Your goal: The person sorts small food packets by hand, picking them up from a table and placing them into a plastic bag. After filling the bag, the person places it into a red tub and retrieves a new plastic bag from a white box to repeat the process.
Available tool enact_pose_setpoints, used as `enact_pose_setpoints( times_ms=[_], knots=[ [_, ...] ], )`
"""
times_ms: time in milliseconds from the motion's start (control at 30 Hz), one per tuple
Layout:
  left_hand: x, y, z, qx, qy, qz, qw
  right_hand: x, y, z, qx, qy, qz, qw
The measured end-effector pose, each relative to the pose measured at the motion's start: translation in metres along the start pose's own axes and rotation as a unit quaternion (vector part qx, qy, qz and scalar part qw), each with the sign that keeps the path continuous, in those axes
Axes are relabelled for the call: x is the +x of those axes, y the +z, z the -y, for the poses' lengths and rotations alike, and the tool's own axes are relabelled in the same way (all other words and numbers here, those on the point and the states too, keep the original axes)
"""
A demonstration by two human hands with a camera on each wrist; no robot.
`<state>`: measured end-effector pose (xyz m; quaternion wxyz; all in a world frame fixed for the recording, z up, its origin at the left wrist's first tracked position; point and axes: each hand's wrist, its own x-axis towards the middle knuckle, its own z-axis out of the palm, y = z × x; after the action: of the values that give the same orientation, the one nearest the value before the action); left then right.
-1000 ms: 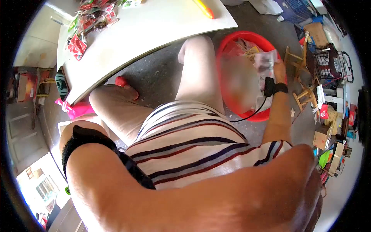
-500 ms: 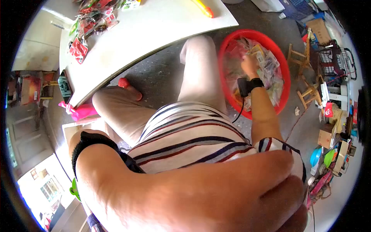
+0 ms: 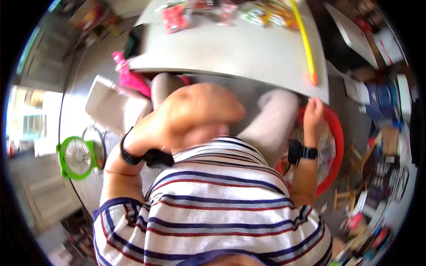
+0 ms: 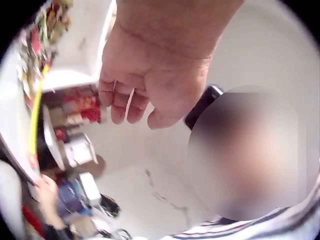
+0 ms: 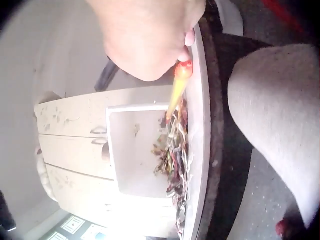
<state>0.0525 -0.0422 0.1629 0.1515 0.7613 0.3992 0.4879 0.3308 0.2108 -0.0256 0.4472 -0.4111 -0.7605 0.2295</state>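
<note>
My left hand (image 3: pixel 202 111) is raised in front of the striped shirt, blurred in the head view. In the left wrist view the palm and loosely bent fingers (image 4: pixel 120 107) hold nothing. My right hand (image 3: pixel 313 114) is lifted by the table's near right corner, above the far side of a red tub (image 3: pixel 339 146). Its fingers are loosely bent with nothing visible in them. Small plastic packets (image 3: pixel 326 170) fill the tub, partly hidden by the right forearm. A long yellow stick (image 3: pixel 303 37) with an orange tip lies on the white table (image 3: pixel 230 51) near that hand.
Colourful packets (image 3: pixel 175 18) lie along the table's far part. A pink bag (image 3: pixel 132 80) hangs at its left corner. To the left are a green fan (image 3: pixel 77 157) and a pale box (image 3: pixel 116 104). Small wooden stools (image 3: pixel 344 199) and clutter stand right of the tub.
The head view has swung toward the table. My left arm, earlier stretched across the chest, has come forward with the hand before the shirt. My right hand has risen from the packets in the tub.
</note>
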Motion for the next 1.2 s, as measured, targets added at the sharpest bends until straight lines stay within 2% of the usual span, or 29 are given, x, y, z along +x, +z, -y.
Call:
enact_pose_setpoints(
  times_ms=[33,67,100,133,167,200,233,300,333,367,400,467,533,600,633,700,800,900,1000,1100,1200],
  knots=[
    [-0.024,-0.008,0.011,0.094,-0.102,-0.006,0.99,-0.003,0.005,0.024,-0.029,0.01,0.002,1.0],
    [-0.049,-0.014,0.027,0.119,-0.171,-0.051,0.977,-0.005,0.008,0.024,-0.027,0.004,0.038,0.999],
    [-0.077,-0.018,0.043,0.039,-0.286,-0.119,0.95,-0.01,0.016,0.011,-0.046,0.005,0.036,0.998],
    [-0.105,-0.024,0.059,0.002,-0.36,-0.193,0.913,-0.015,0.023,0.009,0.034,0.028,0.039,0.998],
    [-0.129,-0.029,0.07,0.048,-0.426,-0.253,0.867,-0.019,0.028,0.012,0.049,0.029,0.036,0.998],
    [-0.173,-0.033,0.097,0.11,-0.425,-0.286,0.851,-0.019,0.025,0.013,0.062,0.028,0.028,0.997],
    [-0.206,-0.04,0.112,0.13,-0.438,-0.353,0.817,-0.019,0.029,0.013,0.066,0.024,0.03,0.997],
    [-0.279,-0.06,0.143,0.341,-0.455,-0.379,0.731,-0.02,0.034,0.009,0.07,0.022,0.03,0.997],
    [-0.296,-0.07,0.137,0.395,-0.529,-0.342,0.669,-0.019,0.036,0.012,0.057,0.02,0.037,0.997],
    [-0.316,-0.07,0.135,0.471,-0.565,-0.321,0.596,-0.018,0.037,0.017,0.043,0.019,0.044,0.998],
    [-0.334,-0.07,0.132,0.452,-0.623,-0.289,0.57,-0.018,0.037,0.02,0.027,0.019,0.051,0.998],
    [-0.377,-0.072,0.137,0.343,-0.706,-0.206,0.585,-0.018,0.04,0.021,0.007,0.022,0.063,0.998],
    [-0.367,-0.066,0.125,0.31,-0.726,-0.121,0.602,-0.022,0.042,0.017,-0.002,0.013,0.065,0.998],
    [-0.365,-0.058,0.12,0.325,-0.734,-0.075,0.592,-0.027,0.05,0.011,0.007,-0.013,0.062,0.998],
    [-0.374,-0.056,0.123,0.323,-0.742,-0.057,0.584,-0.028,0.051,0.012,0.004,0.022,0.085,0.996],
    [-0.383,-0.055,0.131,0.324,-0.755,-0.026,0.57,-0.029,0.055,0.009,-0.012,0.005,0.09,0.996],
    [-0.377,-0.044,0.12,0.378,-0.706,-0.076,0.594,-0.031,0.059,-0.006,-0.037,-0.021,0.086,0.995],
    [-0.374,-0.039,0.118,0.395,-0.702,-0.07,0.588,-0.032,0.06,-0.01,-0.069,-0.045,0.084,0.993],
    [-0.382,-0.041,0.128,0.389,-0.756,-0.064,0.523,-0.033,0.059,-0.009,-0.077,-0.054,0.084,0.992],
    [-0.386,-0.044,0.128,0.389,-0.751,-0.146,0.513,-0.032,0.058,-0.004,-0.077,-0.051,0.093,0.991],
    [-0.391,-0.054,0.123,0.359,-0.709,-0.218,0.566,-0.032,0.057,-0.002,-0.073,-0.044,0.1,0.991]
  ],
)
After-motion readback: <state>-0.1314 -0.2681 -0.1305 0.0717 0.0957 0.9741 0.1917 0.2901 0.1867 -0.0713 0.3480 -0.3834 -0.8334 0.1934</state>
